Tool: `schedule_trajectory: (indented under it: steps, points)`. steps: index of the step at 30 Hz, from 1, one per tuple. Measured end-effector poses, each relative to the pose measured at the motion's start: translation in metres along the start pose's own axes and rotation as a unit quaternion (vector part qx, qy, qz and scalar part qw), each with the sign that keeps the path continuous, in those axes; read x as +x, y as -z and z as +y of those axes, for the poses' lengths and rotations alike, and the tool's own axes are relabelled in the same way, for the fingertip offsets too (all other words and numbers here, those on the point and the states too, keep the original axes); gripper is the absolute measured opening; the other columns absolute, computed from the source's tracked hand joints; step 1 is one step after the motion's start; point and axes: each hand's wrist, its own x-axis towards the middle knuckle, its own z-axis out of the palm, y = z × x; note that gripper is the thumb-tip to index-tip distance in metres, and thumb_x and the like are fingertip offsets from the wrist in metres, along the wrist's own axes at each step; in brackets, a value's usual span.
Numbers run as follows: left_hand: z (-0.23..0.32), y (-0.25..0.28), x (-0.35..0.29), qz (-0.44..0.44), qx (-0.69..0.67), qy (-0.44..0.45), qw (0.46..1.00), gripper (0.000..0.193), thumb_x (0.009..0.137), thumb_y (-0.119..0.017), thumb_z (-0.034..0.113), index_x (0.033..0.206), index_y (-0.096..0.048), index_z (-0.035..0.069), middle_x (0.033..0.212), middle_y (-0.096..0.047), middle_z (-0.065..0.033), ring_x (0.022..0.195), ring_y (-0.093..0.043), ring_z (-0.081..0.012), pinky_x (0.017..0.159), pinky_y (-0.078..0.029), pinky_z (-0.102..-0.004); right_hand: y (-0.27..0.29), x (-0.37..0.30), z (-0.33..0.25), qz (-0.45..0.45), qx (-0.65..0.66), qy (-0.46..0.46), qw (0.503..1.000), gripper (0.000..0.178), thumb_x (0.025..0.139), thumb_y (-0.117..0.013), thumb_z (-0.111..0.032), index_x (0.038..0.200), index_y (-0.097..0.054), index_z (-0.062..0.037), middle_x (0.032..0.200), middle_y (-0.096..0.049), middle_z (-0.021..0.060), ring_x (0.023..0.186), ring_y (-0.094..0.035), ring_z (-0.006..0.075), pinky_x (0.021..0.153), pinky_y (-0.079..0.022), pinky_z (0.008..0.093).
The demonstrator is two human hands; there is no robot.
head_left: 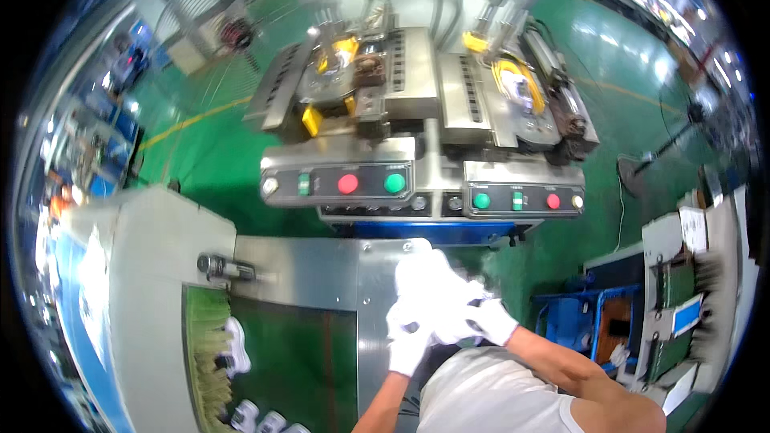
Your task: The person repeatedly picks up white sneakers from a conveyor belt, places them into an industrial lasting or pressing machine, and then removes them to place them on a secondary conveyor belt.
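Left hand [407, 343] and right hand [492, 321] both curled onto white piece [427, 285] just ahead; finger spread lost in glare. Even grip best, clear of steel table [374, 345] beside left hand.

The gloves [495, 321] are white, the floor [216, 176] green, the line [196, 119] across it yellow

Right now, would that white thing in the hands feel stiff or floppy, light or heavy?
Probably fairly stiff: the white thing extends beyond the left hand and right hand without visible droop. Perhaps light, as only those hands seem to hold it.
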Motion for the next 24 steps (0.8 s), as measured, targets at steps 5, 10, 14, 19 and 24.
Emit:
schedule_trajectory:
  steps: [5, 10, 14, 19, 24]
  points:
    - [0.076, -0.126, 0.005, -0.281, 0.004, -0.07, 0.957, 0.079, 0.078, -0.083, 0.011, 0.146, -0.043, 0.002, 0.134, -0.056, -0.012, 0.124, -0.055, -0.023, 0.106, -0.045, -0.0372, 0.107, -0.094, -0.028, 0.197, 0.219, 0.145, 0.945, 0.035, 0.078, -0.072, 0.005, 0.101, -0.054, -0.0136, 0.093, -0.055, -0.0013, 0.082, -0.056, 0.0093, 0.071, -0.051, 0.0289]
    - [0.139, -0.247, -0.031, -0.459, 0.009, -0.169, 0.872, 0.076, 0.074, -0.081, 0.003, 0.142, -0.047, 0.001, 0.134, -0.058, -0.0123, 0.122, -0.057, -0.0222, 0.106, -0.045, -0.0381, 0.196, -0.185, -0.027, 0.372, 0.292, 0.242, 0.847, 0.038, 0.076, -0.079, -0.008, 0.109, -0.061, -0.0078, 0.102, -0.062, 0.0014, 0.094, -0.059, 0.0126, 0.083, -0.051, 0.0313]
    - [0.199, -0.367, -0.091, -0.582, 0.043, -0.176, 0.793, 0.077, 0.078, -0.08, 0.006, 0.146, -0.044, 0.0, 0.137, -0.057, -0.013, 0.126, -0.056, -0.0217, 0.107, -0.046, -0.0369, 0.273, -0.272, -0.01, 0.571, 0.264, 0.3, 0.717, 0.044, 0.077, -0.076, -0.008, 0.119, -0.063, -0.0018, 0.113, -0.066, 0.0054, 0.103, -0.062, 0.0163, 0.092, -0.05, 0.0337]
    - [0.26, -0.542, -0.178, -0.65, 0.038, -0.284, 0.704, 0.079, 0.077, -0.08, 0.011, 0.146, -0.043, -0.001, 0.134, -0.059, -0.0168, 0.124, -0.057, -0.0235, 0.105, -0.047, -0.0351, 0.363, -0.368, 0.003, 0.825, 0.109, 0.189, 0.521, 0.064, 0.08, -0.076, -0.014, 0.139, -0.053, -0.0011, 0.123, -0.066, 0.0146, 0.114, -0.063, 0.0235, 0.1, -0.048, 0.0378]
    - [0.231, -0.709, -0.254, -0.644, 0.141, -0.391, 0.642, 0.065, 0.081, -0.074, 0.019, 0.139, -0.05, 0.003, 0.128, -0.062, -0.0228, 0.118, -0.061, -0.0371, 0.101, -0.049, -0.0428, 0.48, -0.398, 0.024, 0.872, -0.068, -0.119, 0.469, 0.076, 0.081, -0.078, -0.033, 0.144, -0.05, -0.0016, 0.123, -0.067, 0.027, 0.112, -0.066, 0.0408, 0.097, -0.051, 0.0443]
